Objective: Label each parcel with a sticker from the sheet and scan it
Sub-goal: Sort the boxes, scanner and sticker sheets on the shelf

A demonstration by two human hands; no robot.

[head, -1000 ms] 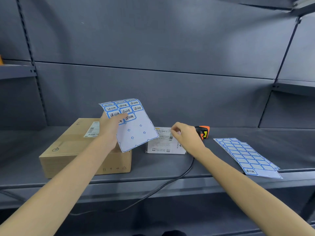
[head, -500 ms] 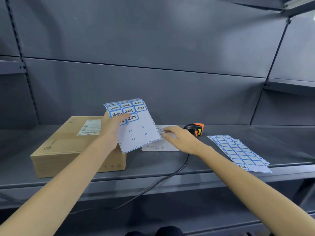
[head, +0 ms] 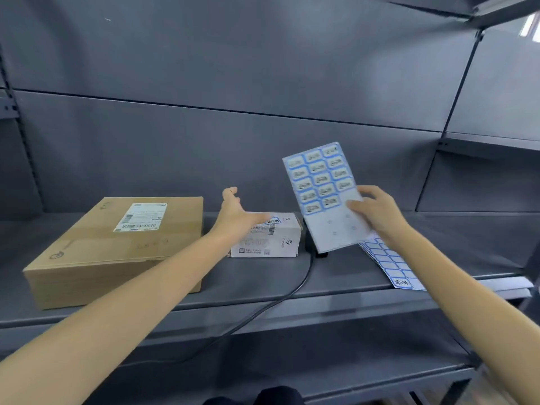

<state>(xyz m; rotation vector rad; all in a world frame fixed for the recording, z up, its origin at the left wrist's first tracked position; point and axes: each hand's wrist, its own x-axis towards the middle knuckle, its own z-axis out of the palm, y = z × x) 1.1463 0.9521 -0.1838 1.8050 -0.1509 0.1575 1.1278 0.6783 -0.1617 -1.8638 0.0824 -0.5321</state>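
Observation:
My right hand [head: 377, 210] grips the sticker sheet [head: 323, 194], holding it upright above the shelf; blue-bordered stickers fill its upper half. My left hand [head: 236, 216] is open, fingers stretched over the small white parcel [head: 274, 238], which carries a blue sticker [head: 273, 221] on its top. A large brown cardboard parcel [head: 117, 244] with a white shipping label [head: 140, 217] lies to the left. The scanner is mostly hidden behind the held sheet; only its black base [head: 314, 249] and cable [head: 295, 285] show.
A stack of blue-bordered sticker sheets [head: 391, 266] lies on the grey metal shelf [head: 336, 290] at the right, near its front edge. The cable runs over the shelf edge and down. A lower shelf sits beneath, and a grey back panel stands behind.
The sticker sheet has passed from my left hand to my right hand and moved right. My left hand now lies open over the white parcel, which bears a blue sticker.

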